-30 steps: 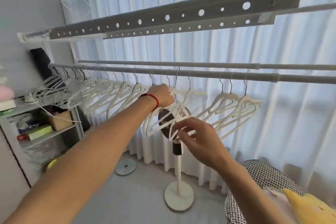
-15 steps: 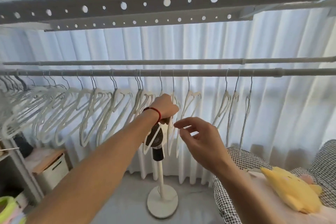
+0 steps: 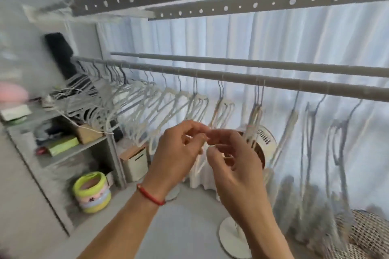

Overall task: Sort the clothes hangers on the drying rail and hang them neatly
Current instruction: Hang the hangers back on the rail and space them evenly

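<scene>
No text, label, brand or number is readable anywhere; the whole view is motion-blurred.

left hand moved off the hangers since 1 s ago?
Yes. The left hand dropped away from the rail, now lower, fingertips meeting the right hand.

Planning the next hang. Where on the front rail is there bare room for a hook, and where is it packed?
Front rail: bare stretches between the hanger pair and the bunch above the fan, and between the spaced hangers further right. The left end's hanger cluster is packed.
</scene>
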{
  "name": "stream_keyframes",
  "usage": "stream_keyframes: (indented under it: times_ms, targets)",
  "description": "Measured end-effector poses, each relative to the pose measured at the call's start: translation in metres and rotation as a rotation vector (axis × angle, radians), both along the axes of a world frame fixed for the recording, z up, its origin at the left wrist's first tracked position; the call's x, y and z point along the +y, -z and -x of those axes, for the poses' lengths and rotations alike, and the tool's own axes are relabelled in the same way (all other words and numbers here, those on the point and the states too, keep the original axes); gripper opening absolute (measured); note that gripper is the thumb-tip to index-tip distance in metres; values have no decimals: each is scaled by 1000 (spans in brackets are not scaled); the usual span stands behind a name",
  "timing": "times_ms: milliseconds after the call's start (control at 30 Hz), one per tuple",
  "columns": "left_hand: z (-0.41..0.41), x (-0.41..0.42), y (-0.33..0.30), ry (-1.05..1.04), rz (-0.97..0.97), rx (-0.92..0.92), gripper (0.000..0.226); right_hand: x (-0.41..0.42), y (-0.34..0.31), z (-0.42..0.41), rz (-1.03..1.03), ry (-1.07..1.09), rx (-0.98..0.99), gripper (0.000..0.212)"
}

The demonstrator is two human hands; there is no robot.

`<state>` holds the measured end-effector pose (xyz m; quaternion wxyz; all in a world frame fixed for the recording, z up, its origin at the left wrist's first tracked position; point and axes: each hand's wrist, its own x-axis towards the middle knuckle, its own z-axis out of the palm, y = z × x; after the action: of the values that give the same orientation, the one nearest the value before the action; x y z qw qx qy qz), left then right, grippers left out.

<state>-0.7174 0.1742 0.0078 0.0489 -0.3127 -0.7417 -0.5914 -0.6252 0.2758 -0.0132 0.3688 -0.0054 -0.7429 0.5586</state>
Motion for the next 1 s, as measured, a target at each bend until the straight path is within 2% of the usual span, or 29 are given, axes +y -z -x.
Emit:
stream_keyframes:
  times_ms: [133,267,367,500,600,733,900,1000]
  targets:
    - [50,-74,35,-167,-227,-184,21,-71,29,73,24,-157,-55,22]
    - [111,-152,58,-235,-329,-233,21,-151,48,151,21,-257,-107,30]
    - [165,-222,70,-333,-289,-190,23,-211,52,214,17,-259,-116,27]
    - [241,-315,72,-447,-253,-230,23,-289,56,299,66,-207,-123,15]
    - [296,-364,72,-493,-258,-251,22,-337,67,355,84,-191,-149,20]
    - [361,-405,75,-489,-228,-259,18,-383,70,416,141,-178,-134,20]
    - [439,-437,79,-477,-190,-228,19,-419,68,500,236,-229,-119,36]
    - [491,-455,82,-463,-159,-202,21,-440,66,559,264,-263,-113,38]
